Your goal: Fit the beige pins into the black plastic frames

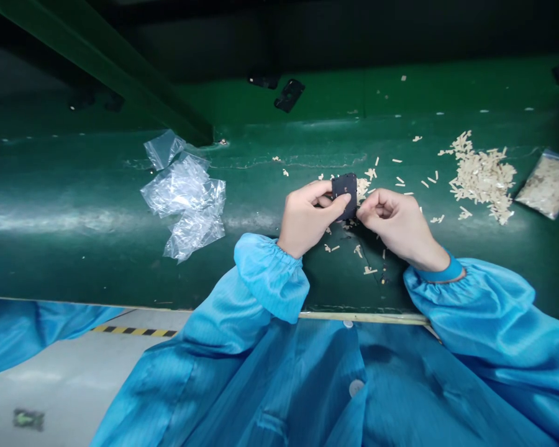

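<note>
Left fingers [318, 189] hold black plate [343, 186]; right fingers [369, 210] at lower right corner.

Head view down onto workbench [97, 261]

The left hand [307, 214] grips, angled inward, while the right hand [394, 222] curls nearby, pinching.

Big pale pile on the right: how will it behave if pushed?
The pile probably spreads rather than sliding as one; its pieces look loose, with strays nearby. Pieces are likely light, being small and thin. Rolling seems unlikely: they look flat.
</note>
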Demonstrator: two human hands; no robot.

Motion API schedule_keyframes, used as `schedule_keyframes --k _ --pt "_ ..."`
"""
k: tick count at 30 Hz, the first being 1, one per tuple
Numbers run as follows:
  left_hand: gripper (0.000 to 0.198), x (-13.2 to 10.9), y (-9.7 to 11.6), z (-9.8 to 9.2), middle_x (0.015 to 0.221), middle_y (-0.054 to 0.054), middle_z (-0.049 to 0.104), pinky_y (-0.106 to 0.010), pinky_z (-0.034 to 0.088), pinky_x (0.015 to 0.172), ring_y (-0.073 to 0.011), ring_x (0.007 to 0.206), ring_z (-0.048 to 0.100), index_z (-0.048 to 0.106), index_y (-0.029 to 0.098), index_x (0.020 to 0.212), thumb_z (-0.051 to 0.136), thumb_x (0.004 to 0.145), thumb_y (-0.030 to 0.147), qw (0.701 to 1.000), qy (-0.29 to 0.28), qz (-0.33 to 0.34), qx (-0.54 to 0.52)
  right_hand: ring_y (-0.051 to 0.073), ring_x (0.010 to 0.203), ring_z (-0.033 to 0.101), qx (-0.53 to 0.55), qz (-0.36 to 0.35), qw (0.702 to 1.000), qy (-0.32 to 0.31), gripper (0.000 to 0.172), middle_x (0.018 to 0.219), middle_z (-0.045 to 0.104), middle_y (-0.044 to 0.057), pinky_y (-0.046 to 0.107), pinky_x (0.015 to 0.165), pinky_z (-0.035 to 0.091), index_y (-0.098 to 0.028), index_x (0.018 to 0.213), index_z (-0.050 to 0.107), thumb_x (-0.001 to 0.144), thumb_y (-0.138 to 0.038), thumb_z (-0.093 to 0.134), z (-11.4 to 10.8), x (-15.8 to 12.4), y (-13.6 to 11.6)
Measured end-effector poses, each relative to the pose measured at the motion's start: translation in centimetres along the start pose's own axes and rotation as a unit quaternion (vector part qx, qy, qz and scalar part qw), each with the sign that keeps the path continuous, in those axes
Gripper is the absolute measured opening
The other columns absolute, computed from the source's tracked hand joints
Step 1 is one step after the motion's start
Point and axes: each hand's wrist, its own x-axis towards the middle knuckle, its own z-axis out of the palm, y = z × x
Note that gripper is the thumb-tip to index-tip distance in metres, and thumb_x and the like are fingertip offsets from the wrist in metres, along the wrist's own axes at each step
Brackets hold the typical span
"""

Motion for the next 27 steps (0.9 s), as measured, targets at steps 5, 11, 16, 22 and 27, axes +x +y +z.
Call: schedule_keyframes --k 5,11,16,22,27 --pt "0.014 -0.01 -0.14 0.01 0.07 0.001 0.069 -0.021 0.048 0.055 -0.008 0.054 0.057 0.076 0.016 0.089 0.072 0.08 0.025 1.0 -0.003 -0.001 -0.003 0.007 0.05 0.042 0.019 0.039 0.999 -0.003 0.007 0.059 0.055 -0.004 0.024 0.05 0.034 -0.018 0.07 0.062 0.075 -0.016 0.067 0.02 -0.04 -0.57" --pt "0.014 0.01 -0.24 0.02 0.072 0.0 0.071 -0.021 0.05 0.056 -0.0085 0.056 0.058 0.076 0.016 0.089 0.073 0.079 0.025 1.0 -0.002 -0.008 -0.017 0.007 0.05 0.041 0.027 0.059 0.998 -0.017 0.006 0.058 0.053 -0.005 0.025 0.051 0.033 -0.018 0.072 0.063 0.077 -0.018 0.067 -0.16 -0.08 -0.67" --pt "0.014 -0.01 -0.1 0.07 0.069 0.001 0.07 -0.021 0.05 0.055 -0.0084 0.054 0.058 0.076 0.016 0.09 0.072 0.08 0.026 1.0 0.0 -0.018 -0.023 0.008 0.052 0.044 0.024 0.053 0.998 -0.008 0.008 0.062 0.056 -0.004 0.025 0.053 0.037 -0.018 0.072 0.063 0.079 -0.019 0.067 -0.04 -0.16 -0.7" --pt "0.015 -0.08 0.11 0.23 0.069 0.001 0.07 -0.021 0.05 0.054 -0.0088 0.053 0.059 0.075 0.016 0.089 0.073 0.079 0.026 0.998 0.007 -0.034 -0.056 0.011 0.059 0.055 0.003 0.014 1.0 0.022 0.008 0.071 0.067 0.001 0.025 0.056 0.045 -0.019 0.073 0.065 0.076 -0.02 0.073 0.2 -0.25 -0.51" --pt "0.012 -0.16 0.24 0.33 0.064 0.002 0.068 -0.021 0.048 0.052 -0.0085 0.052 0.057 0.075 0.017 0.086 0.073 0.079 0.026 0.998 0.013 -0.04 -0.054 0.013 0.06 0.058 -0.039 -0.017 0.998 0.037 0.009 0.07 0.069 0.001 0.027 0.056 0.047 -0.022 0.073 0.066 0.075 -0.021 0.074 0.4 -0.53 -0.36"
